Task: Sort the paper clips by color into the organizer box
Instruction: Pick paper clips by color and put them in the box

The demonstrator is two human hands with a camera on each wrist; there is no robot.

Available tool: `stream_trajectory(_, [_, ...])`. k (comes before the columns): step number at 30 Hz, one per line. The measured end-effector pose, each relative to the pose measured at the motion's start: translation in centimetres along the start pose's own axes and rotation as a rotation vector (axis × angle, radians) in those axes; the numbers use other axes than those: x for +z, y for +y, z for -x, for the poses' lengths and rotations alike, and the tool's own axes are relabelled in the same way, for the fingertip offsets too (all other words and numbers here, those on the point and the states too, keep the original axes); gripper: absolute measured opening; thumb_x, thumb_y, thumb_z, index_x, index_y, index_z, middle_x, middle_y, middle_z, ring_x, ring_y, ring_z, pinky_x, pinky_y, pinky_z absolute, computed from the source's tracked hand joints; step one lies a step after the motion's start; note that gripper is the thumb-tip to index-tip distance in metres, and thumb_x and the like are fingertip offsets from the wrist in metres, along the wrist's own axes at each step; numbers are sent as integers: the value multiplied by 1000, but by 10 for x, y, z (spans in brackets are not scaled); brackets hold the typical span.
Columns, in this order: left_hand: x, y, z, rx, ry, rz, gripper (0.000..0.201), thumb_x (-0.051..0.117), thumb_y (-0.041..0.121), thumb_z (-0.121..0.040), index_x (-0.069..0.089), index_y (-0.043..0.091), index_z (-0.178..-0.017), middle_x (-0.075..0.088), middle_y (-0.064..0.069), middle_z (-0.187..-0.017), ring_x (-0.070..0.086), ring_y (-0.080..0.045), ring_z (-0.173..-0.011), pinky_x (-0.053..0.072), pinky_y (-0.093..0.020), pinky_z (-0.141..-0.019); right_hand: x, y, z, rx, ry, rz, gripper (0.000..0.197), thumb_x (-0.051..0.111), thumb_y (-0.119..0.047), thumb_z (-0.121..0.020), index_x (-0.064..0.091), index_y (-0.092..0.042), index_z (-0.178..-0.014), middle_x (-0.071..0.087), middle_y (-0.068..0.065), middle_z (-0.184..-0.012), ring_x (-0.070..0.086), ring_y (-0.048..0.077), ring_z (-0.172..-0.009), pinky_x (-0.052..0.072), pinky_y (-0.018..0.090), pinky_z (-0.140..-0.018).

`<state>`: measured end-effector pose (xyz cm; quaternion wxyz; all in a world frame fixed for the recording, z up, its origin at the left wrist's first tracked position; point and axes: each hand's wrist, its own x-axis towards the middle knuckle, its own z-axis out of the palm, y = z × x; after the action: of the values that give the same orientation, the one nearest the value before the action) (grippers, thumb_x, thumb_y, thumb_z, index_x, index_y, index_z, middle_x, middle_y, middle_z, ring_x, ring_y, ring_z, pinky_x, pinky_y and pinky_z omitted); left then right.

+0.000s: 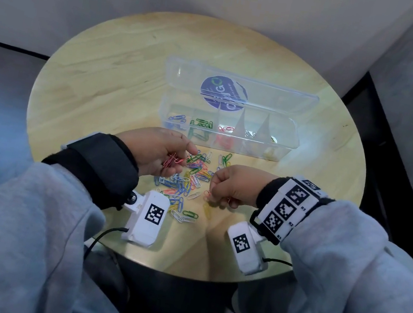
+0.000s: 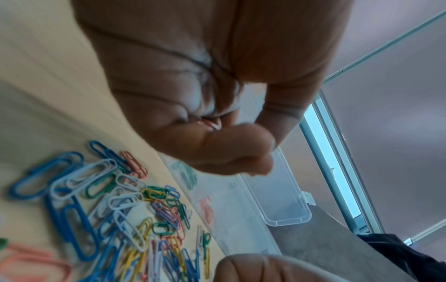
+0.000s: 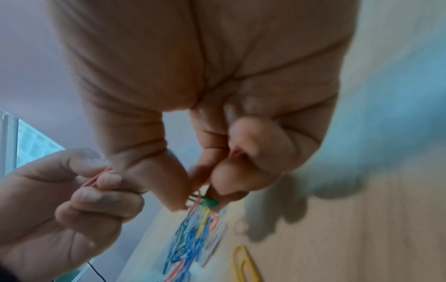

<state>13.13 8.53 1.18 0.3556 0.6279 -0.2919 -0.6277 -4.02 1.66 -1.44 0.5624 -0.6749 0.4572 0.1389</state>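
A heap of mixed-colour paper clips [image 1: 190,178] lies on the round wooden table [image 1: 122,65], in front of the clear organizer box [image 1: 277,151]. Its compartments hold blue clips [image 1: 177,118], green clips [image 1: 201,123] and red clips [image 1: 225,129]. My left hand [image 1: 162,153] hovers over the heap's left side and grips a bunch of red clips [image 1: 173,161], which also peek between its curled fingers [image 2: 208,124]. My right hand [image 1: 233,185] is at the heap's right edge, fingers curled, pinching red clips [image 1: 207,194] with more red in its fist [image 3: 237,151].
The box's clear lid [image 1: 238,88] with a round blue sticker stands open behind the compartments. A lone yellow clip [image 3: 243,265] lies apart on the near right of the heap. Grey walls close behind the table; my grey sleeves [image 1: 22,235] cover its near edge.
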Motion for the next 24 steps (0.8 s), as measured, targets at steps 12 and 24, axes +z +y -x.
stream_trajectory(12, [0, 2, 1, -14, 22, 56, 27, 36, -1, -90, 57, 12, -78, 44, -4, -65, 48, -5, -37, 40, -11, -34, 0, -2, -4, -24, 96, -96, 21, 46, 1, -90, 55, -11, -75, 55, 9, -71, 47, 15, -52, 39, 23, -43])
stream_trajectory(24, [1, 4, -2, 22, 22, 229, 18, 48, 14, -92, 64, 6, -91, 60, -8, -77, 63, -7, -49, 55, -17, -54, -13, -1, 6, -51, 192, -322, 27, 44, -1, -91, 53, -5, -67, 52, 8, -63, 45, 9, -40, 33, 19, -41])
